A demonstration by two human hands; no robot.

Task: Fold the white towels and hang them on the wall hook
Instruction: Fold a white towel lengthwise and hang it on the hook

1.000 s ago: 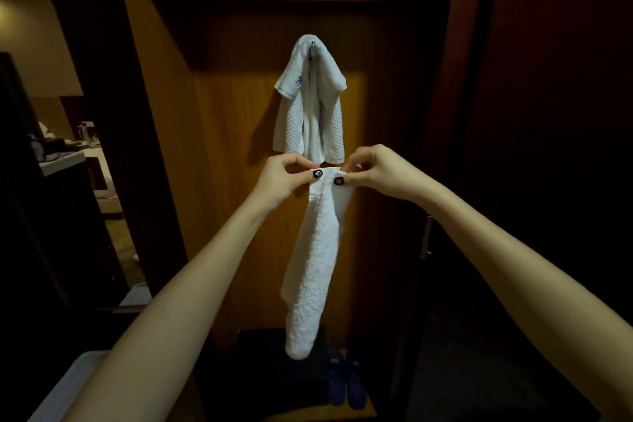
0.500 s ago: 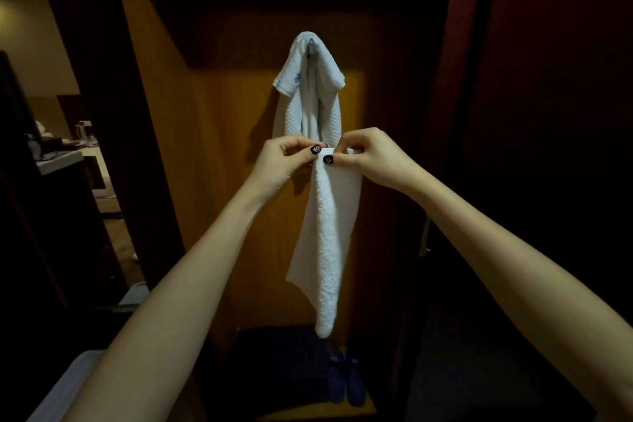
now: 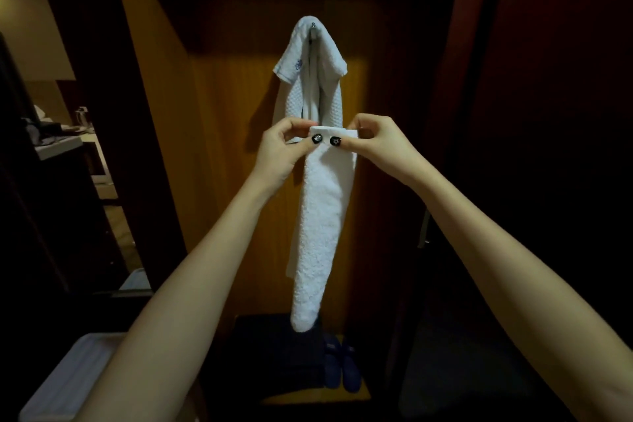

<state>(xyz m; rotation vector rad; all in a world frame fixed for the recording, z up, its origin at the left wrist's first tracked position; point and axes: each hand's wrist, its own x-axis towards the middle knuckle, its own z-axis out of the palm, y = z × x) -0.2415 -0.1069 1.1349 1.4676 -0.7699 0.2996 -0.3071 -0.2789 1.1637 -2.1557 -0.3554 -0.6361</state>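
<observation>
Pinching the top of a folded towel [image 3: 320, 216] with my left hand [image 3: 286, 151] and right hand [image 3: 380, 147], just below the hanging towel [image 3: 310, 79] on the hook [image 3: 313, 26]

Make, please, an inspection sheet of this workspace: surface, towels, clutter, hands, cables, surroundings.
Surface: wooden wall panel, lit in the middle, dark above.
Job's things: hung towel is draped over the wall hook, which is mostly covered; held towel, folded narrow, hangs down in front of it.
Clutter: dark slippers and a dark folded item below the towels.
Hands: left hand and right hand pinch the held towel's top edge.
Cables: nothing seen.
Surroundings: dark door at right; counter with small items at left; white container lower left.
</observation>
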